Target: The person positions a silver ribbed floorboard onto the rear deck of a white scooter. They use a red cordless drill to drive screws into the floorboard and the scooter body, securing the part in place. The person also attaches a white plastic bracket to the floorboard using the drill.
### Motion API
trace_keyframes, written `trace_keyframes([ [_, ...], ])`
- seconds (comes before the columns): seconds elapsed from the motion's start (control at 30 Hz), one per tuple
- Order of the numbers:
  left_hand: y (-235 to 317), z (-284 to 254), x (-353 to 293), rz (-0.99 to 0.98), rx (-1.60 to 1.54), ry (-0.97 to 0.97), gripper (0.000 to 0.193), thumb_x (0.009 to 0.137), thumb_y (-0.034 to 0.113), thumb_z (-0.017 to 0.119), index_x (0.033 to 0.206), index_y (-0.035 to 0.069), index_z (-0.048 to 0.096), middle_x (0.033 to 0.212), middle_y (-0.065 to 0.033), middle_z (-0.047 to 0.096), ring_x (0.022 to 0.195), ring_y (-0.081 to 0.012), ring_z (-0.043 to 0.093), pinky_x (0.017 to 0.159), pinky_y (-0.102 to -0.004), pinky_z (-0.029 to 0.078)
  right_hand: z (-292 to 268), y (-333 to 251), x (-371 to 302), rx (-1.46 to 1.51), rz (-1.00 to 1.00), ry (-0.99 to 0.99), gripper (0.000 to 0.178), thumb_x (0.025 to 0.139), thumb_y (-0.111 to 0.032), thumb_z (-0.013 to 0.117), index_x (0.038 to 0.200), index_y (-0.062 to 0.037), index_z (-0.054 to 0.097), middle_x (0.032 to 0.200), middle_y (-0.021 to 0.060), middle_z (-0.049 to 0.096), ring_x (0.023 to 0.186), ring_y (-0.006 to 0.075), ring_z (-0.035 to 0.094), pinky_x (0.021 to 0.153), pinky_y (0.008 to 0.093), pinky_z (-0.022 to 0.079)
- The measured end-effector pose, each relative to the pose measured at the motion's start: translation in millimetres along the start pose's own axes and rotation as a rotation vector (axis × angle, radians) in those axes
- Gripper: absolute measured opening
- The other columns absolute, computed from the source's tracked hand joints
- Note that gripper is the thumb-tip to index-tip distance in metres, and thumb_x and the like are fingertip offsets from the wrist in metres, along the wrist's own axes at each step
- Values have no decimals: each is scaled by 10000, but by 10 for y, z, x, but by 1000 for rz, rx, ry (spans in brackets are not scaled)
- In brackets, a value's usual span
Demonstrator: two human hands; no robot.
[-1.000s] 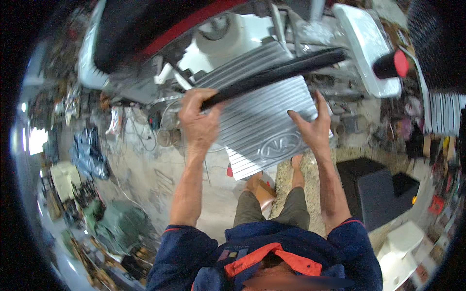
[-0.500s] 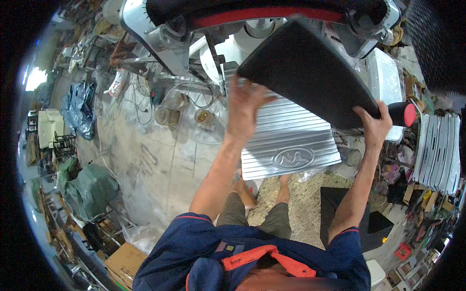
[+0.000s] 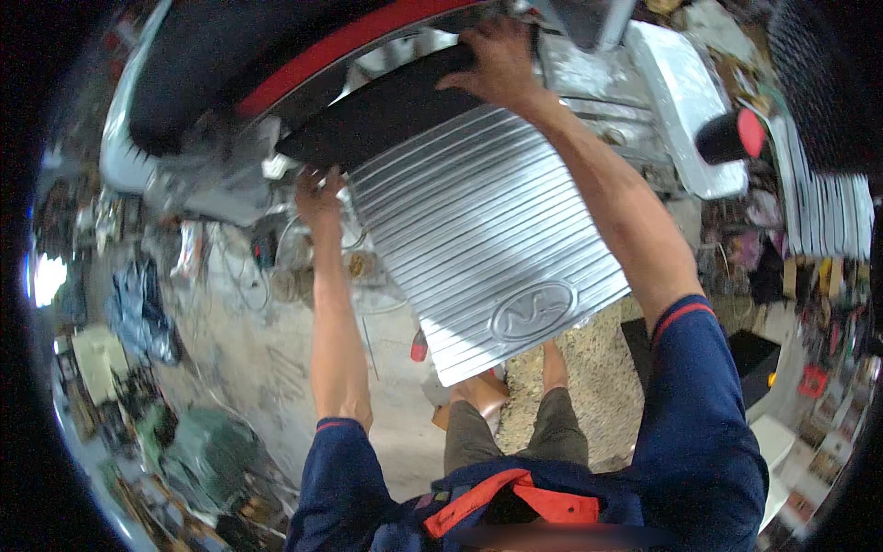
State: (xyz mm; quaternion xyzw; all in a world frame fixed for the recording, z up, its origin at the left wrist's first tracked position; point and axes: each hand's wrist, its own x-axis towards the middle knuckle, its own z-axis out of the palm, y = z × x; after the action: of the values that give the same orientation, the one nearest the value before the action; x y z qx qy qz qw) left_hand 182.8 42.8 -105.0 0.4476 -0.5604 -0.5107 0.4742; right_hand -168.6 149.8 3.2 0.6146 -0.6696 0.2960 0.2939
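A black flat panel (image 3: 395, 106) lies tilted across the far end of a silvery ribbed metal sheet (image 3: 497, 212), partly under a big padded black, red and grey structure. My left hand (image 3: 320, 195) is at the panel's near left corner, its slightly blurred fingers curled at the edge. At the panel's far right end, my right hand (image 3: 504, 69) grips it, thumb lying on the top face and fingers toward the far edge. An oval emblem (image 3: 533, 310) is pressed into the sheet's near end. What supports the sheet underneath is hidden.
The padded structure (image 3: 303, 55) overhangs the far side. To the right are a white plastic-wrapped box (image 3: 685, 110), a black cylinder with a red end (image 3: 731, 136) and stacked metal strips (image 3: 828, 202). A dark blue plastic bag (image 3: 143, 308) and green sacking (image 3: 207, 455) lie on the left.
The black panel has gone from raised above the sheet to low across its far end, moving left. Both hands moved with it, the right one far and left. The view has turned.
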Motion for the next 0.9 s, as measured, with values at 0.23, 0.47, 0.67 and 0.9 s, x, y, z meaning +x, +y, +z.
trace_keyframes([
  [0.23,-1,103,144,-6,139,28,423,883,85,762,1182,-98,525,1070,-161,579,736,-220,685,642,-300,621,716,227,169,21,-9,-12,767,627,-524,849,1209,-54,681,1352,235,547,1335,459,422,1126,620,282],
  [0.47,78,271,183,21,265,67,255,904,95,747,850,-25,529,816,-110,608,630,-180,660,541,-282,599,528,54,89,29,166,-56,692,664,-450,851,1207,-58,677,1335,245,505,1330,466,403,1136,594,303],
  [0.67,48,339,120,-5,253,139,243,910,96,739,838,-10,533,820,-119,641,611,-179,649,521,-292,583,456,-237,-76,175,298,-78,719,699,-345,852,1295,-26,606,1406,317,404,1341,503,373,1146,542,327],
  [0.9,-55,300,118,-56,178,198,231,925,117,727,831,39,531,763,-54,603,595,-133,575,501,-282,500,406,167,-810,340,1062,-46,694,722,-287,827,1246,82,561,1243,288,506,1131,467,494,975,544,455],
])
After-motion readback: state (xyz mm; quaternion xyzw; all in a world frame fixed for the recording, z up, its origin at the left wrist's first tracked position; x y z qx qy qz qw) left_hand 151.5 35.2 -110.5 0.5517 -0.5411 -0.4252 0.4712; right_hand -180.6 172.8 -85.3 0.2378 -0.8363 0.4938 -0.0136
